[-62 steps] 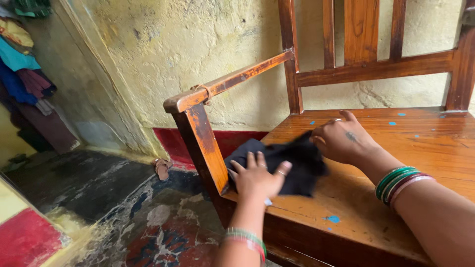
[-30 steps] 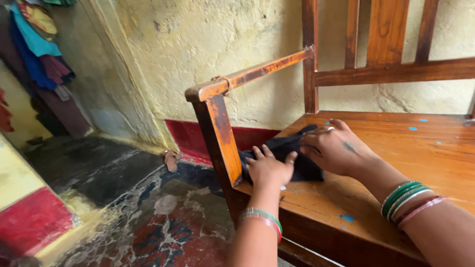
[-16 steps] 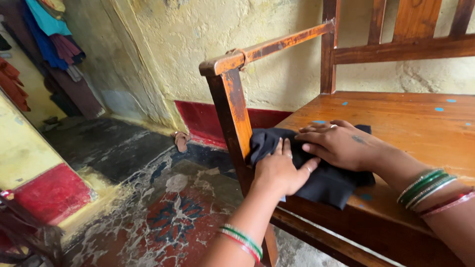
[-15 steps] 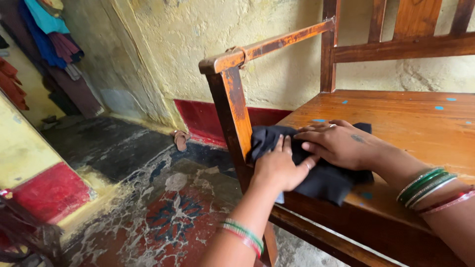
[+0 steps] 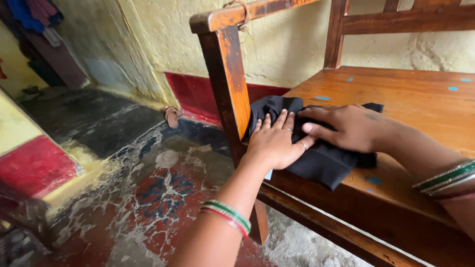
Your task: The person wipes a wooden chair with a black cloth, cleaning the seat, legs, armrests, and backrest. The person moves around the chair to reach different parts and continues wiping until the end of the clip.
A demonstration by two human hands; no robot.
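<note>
Black cloth (image 5: 316,158) — lying at the near left corner of the wooden bench seat (image 5: 415,99), beside the armrest post (image 5: 230,79). Head view: left hand (image 5: 274,143) and right hand (image 5: 346,128) press it with flat, spread fingers, gripping nothing — apparently pinning the fabric flat.

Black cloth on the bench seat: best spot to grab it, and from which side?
Probably the corner of the black cloth that hangs over the front edge of the wooden bench. Pinch it from the front: it is free there, while the left hand and right hand press the rest flat.
</note>
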